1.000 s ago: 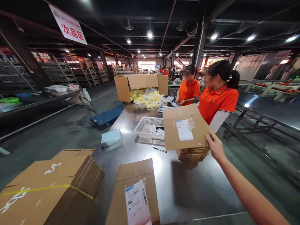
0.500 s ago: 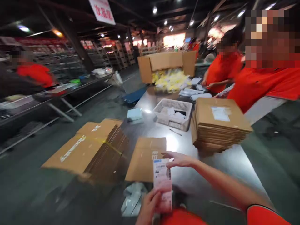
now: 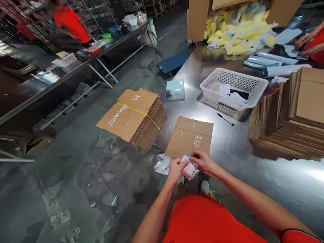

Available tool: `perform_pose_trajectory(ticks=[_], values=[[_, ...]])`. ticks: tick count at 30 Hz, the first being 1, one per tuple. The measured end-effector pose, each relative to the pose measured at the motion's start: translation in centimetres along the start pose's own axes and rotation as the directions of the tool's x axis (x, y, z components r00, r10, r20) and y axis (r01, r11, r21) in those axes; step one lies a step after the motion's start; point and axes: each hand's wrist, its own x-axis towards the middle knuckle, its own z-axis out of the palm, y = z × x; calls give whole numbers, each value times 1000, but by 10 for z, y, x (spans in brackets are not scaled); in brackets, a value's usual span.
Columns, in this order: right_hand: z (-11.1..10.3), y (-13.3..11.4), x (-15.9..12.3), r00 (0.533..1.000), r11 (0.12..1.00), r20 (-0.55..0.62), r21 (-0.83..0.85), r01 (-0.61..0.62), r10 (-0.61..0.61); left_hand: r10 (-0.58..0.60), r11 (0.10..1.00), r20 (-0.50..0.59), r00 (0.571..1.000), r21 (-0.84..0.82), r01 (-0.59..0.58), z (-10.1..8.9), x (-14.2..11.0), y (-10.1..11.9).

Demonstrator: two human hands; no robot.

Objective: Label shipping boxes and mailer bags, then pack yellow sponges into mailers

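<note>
Warehouse floor lies beside steel table (image 3: 227, 141); left hand (image 3: 176, 170) and right hand (image 3: 204, 162) pinch small barcode label (image 3: 189, 167) near flat cardboard (image 3: 189, 138).

Bare steel desk (image 3: 227, 148) runs between a flat brown cardboard carton (image 3: 188, 138) and a tall stack of flattened brown cartons (image 3: 286, 114), right of the right hand (image 3: 204, 161); a white perforated plastic basket (image 3: 234, 88) blocks beyond (black pen (image 3: 225, 119) in the gap).

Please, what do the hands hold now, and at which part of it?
Both hands hold a small printed barcode label: the left hand grips its left end, the right hand its upper right edge.
</note>
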Motion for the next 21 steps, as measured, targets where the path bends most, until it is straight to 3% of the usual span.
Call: perform_pose_trajectory(ticks=[4, 6, 8, 10, 12, 16, 19, 21], values=[[-9, 19, 48, 993, 958, -118, -284, -36, 2, -110, 994, 50, 993, 28, 109, -24, 16, -39], [-22, 22, 73, 980, 864, -195, -498, -68, -35, -202, 979, 85, 976, 23, 201, -39, 12, -62], [-35, 22, 92, 980, 716, -189, -692, -93, -56, -314, 950, 115, 943, 28, 312, -56, 1, -85], [-39, 21, 101, 982, 598, -178, -794, -109, -59, -394, 919, 135, 909, 38, 393, -74, -15, -104], [-30, 20, 100, 977, 577, -205, -806, -131, -65, -401, 915, 156, 903, 32, 401, -94, -32, -112], [17, 20, 93, 972, 649, -218, -753, -108, -90, -262, 965, 89, 961, 30, 260, -131, -37, -91], [46, 20, 98, 959, 687, -271, -712, -145, -78, -160, 984, -23, 987, 70, 161, -142, -5, -61], [50, 20, 103, 961, 717, -269, -683, -140, -69, -88, 991, -33, 996, 96, 90, -137, 23, -44]])
